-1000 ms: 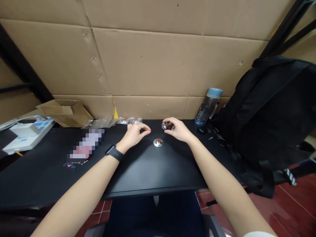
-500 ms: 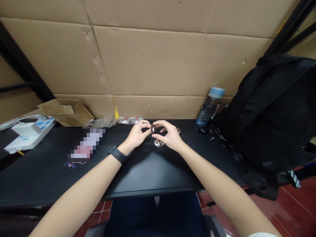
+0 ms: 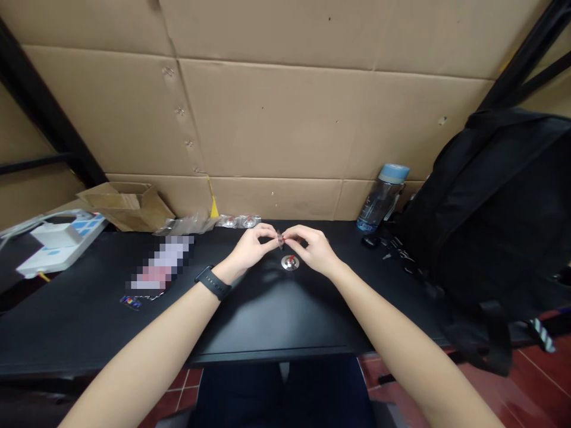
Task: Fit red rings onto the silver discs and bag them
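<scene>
Between my hands, above the black table (image 3: 272, 315), a small metal finger cymbal (image 3: 281, 240) is seen nearly edge-on. My left hand (image 3: 256, 246) pinches its rim from the left, thumb against fingertips. From the right, my right hand (image 3: 310, 246) has thumb and index finger closed on a bit of red at the disc's centre, probably its loop. Just below, a second finger cymbal (image 3: 289, 263), silver and domed with a red loop, lies on the table. The fingers partly cover the held disc.
Clear plastic packets (image 3: 239, 222) with similar discs lie along the cardboard wall. An open cardboard box (image 3: 127, 205), a white power strip (image 3: 62, 249) and a blurred-out item (image 3: 163, 264) are at left. A water bottle (image 3: 379, 202), keys (image 3: 387, 255) and a black backpack (image 3: 499, 226) stand right.
The held finger cymbal has turned from a tilted face to nearly edge-on. My right fingers have moved from its rim to the red bit. Another disc behind my right hand is now hidden.
</scene>
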Available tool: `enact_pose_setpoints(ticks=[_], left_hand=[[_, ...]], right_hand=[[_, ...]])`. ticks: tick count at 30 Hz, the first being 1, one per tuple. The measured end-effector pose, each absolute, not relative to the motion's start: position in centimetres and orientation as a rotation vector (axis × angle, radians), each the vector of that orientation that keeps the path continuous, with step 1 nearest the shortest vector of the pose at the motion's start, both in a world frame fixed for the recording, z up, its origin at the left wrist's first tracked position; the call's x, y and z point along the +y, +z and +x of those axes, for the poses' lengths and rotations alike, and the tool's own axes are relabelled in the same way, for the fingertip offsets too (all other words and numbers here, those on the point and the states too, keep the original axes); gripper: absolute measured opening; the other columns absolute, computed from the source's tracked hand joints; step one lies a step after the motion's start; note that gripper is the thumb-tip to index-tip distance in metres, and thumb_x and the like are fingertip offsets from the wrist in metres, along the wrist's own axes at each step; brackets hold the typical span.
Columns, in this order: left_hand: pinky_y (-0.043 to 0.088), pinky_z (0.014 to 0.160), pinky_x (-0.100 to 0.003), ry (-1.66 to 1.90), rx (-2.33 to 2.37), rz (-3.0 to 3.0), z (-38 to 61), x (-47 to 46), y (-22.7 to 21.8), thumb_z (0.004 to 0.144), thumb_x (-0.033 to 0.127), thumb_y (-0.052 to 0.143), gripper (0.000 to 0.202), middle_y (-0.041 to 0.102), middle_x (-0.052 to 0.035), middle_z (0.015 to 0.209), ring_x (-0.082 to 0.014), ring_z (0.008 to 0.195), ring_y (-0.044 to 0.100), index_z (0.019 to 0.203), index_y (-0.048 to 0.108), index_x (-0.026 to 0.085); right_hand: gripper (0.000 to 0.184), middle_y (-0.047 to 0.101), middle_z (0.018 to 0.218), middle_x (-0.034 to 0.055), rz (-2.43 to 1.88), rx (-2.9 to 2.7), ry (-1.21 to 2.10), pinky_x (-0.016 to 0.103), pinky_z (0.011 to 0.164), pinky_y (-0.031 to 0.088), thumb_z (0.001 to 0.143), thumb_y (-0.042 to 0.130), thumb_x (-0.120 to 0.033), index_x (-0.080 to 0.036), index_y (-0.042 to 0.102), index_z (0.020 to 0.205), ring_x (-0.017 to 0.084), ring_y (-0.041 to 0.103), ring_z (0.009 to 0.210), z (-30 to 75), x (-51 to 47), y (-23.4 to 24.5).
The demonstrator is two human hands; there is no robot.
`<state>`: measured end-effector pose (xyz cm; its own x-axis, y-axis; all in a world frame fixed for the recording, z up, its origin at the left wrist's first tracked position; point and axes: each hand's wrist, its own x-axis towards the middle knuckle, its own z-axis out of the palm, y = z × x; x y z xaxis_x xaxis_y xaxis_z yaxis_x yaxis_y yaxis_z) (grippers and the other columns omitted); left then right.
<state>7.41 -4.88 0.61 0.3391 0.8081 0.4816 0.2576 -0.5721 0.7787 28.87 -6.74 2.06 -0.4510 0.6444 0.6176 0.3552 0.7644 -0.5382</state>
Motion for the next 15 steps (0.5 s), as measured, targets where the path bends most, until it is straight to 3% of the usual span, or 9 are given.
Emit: enact_pose_setpoints(ticks=[5,9,12,15], left_hand=[[0.045,0.102,-0.039,1.141,0.858,1.867,7.41,-5.09,0.67,0.083,0.046,0.076,0.028,0.069,-0.0082,0.105,-0.0238,0.104,0.063,0.083,0.077,0.018],[0.048,0.098,-0.038,1.076,0.825,1.760,7.54,-5.05,0.45,0.082,0.046,0.076,0.030,0.072,-0.0080,0.104,-0.0232,0.100,0.065,0.093,0.075,0.017],[0.050,0.094,-0.037,1.063,0.844,1.720,7.71,-5.08,0.43,0.088,0.047,0.069,0.033,0.073,-0.0074,0.101,-0.0221,0.096,0.066,0.103,0.073,0.017],[0.049,0.100,-0.036,1.106,0.865,1.779,7.84,-5.11,0.58,0.097,0.048,0.055,0.036,0.072,-0.0083,0.114,-0.0232,0.108,0.065,0.111,0.071,0.018]], right_hand=[[0.013,0.067,0.101,0.0066,-0.712,-2.163,0.280,0.033,0.080,0.054,0.101,0.053,-0.029,-0.024,0.064,0.099,0.019,0.063,0.088,28.94,-6.80,2.24],[0.008,0.061,0.109,0.0089,-0.781,-2.233,0.181,0.035,0.089,0.053,0.100,0.050,-0.024,-0.023,0.058,0.100,0.021,0.060,0.101,28.83,-7.15,2.42],[0.006,0.057,0.115,0.0093,-0.841,-2.286,0.140,0.034,0.091,0.053,0.099,0.050,-0.022,-0.023,0.056,0.100,0.021,0.059,0.106,28.84,-7.24,2.39],[0.005,0.055,0.116,0.0088,-0.858,-2.306,0.122,0.034,0.092,0.052,0.099,0.049,-0.021,-0.023,0.054,0.098,0.020,0.058,0.104,28.87,-7.18,2.22]])
